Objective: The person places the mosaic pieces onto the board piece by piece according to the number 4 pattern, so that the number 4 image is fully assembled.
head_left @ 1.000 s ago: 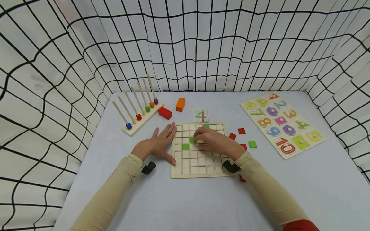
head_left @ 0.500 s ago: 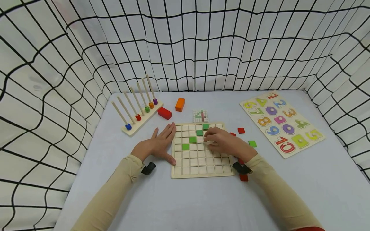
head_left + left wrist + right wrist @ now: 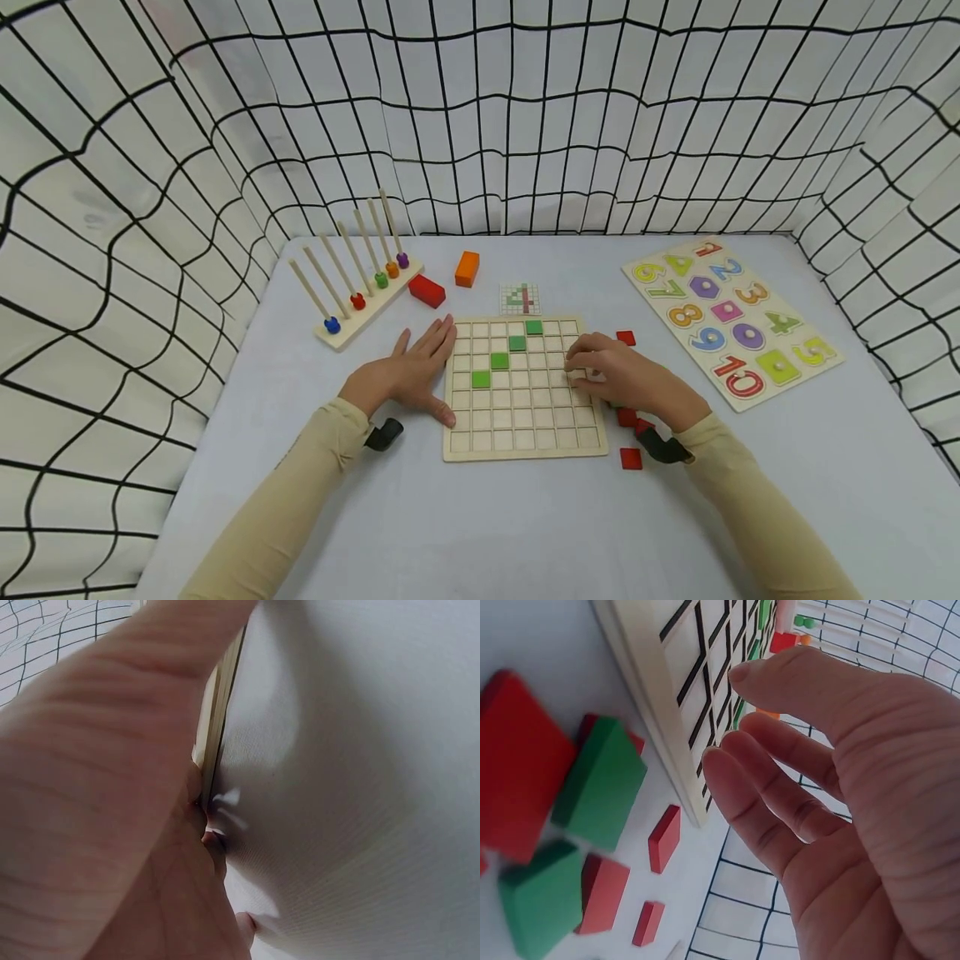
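A wooden grid board (image 3: 525, 418) lies on the table, with several green square tiles (image 3: 500, 361) set in its cells in a diagonal line. My left hand (image 3: 405, 379) rests flat along the board's left edge, fingers spread and straight. In the left wrist view, the board's side (image 3: 214, 720) shows beside that hand. Over the right edge hovers my right hand (image 3: 626, 375), its fingers loosely bent. The right wrist view shows nothing between thumb and fingertips. Loose red tiles (image 3: 517, 765) and green tiles (image 3: 604, 784) lie right of the board, partly hidden by this hand in the head view.
Behind the board lies a small pattern card (image 3: 520, 298). A peg stand with coloured beads (image 3: 367, 308), a red block (image 3: 427, 291) and an orange block (image 3: 467, 269) are at the back left. A number puzzle board (image 3: 731, 321) is at the right. Black netting surrounds the table.
My right hand has moved right, from the middle of the board to its right edge, uncovering the green tile in the second row. The left hand has stayed in place.
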`<state>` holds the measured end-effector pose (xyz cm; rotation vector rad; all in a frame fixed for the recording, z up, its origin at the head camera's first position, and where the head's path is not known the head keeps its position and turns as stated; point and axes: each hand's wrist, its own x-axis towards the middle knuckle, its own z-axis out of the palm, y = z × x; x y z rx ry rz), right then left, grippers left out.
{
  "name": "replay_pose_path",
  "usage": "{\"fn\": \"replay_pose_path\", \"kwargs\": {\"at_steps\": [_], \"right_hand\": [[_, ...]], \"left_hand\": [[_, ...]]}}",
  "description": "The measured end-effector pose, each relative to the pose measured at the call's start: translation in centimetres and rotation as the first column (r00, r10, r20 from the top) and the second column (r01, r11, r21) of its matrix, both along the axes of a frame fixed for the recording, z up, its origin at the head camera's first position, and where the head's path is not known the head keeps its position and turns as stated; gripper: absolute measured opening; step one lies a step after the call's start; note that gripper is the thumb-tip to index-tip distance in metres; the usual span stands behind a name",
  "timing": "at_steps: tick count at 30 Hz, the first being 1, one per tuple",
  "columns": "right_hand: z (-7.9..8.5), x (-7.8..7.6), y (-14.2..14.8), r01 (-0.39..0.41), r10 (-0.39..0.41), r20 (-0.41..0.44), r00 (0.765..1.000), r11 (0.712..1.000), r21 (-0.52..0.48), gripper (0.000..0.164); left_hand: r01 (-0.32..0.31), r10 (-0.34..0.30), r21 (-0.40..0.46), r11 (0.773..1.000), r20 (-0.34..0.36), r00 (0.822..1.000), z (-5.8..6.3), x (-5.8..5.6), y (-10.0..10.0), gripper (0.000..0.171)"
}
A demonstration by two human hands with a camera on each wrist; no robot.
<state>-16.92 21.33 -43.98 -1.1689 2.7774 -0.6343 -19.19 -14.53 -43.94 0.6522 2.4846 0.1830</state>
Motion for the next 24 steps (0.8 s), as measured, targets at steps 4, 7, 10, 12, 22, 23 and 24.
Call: {"fn": "replay_pose_path", "kwargs": {"at_steps": [4,7,10,12,22,23,24], "right_hand": [[0.0,0.5,1.2,0.018,-0.018,0.023,1.000,1.000,0.018,0.021],[-0.1,0.9,2.0,0.030,-0.032,0.052,0.998,0.999,0.035,0.014],[-0.2,1.3,2.8,0.048,-0.052,0.082,0.995,0.998,0.043,0.009],[-0.3,1.6,3.4,0.054,-0.058,0.097,0.994,0.998,0.045,0.010],[-0.9,2.7,5.7,0.046,-0.051,0.111,0.992,0.998,0.046,0.016],[-1.0,2.6,5.7,0.043,-0.047,0.108,0.993,0.998,0.037,0.017],[-1.1,2.6,5.8,0.042,-0.044,0.102,0.994,0.999,0.031,0.018]], "left_hand": [[0.008,-0.008,0.013,1.000,0.004,1.000,0.0,-0.1,0.0,0.148],[0.010,-0.010,0.016,1.000,0.013,1.000,-0.1,-0.2,-0.1,0.148],[0.009,-0.009,0.013,1.000,0.017,1.000,-0.1,-0.2,-0.1,0.148],[0.008,-0.008,0.011,1.000,0.018,1.000,-0.2,-0.2,-0.1,0.149],[-0.005,0.005,0.008,1.000,0.016,1.000,-0.7,-0.3,-0.2,0.150],[-0.002,0.002,0.006,1.000,0.016,1.000,-0.5,-0.3,-0.2,0.150],[0.000,0.000,0.003,1.000,0.014,1.000,-0.3,-0.3,-0.2,0.150]]}}
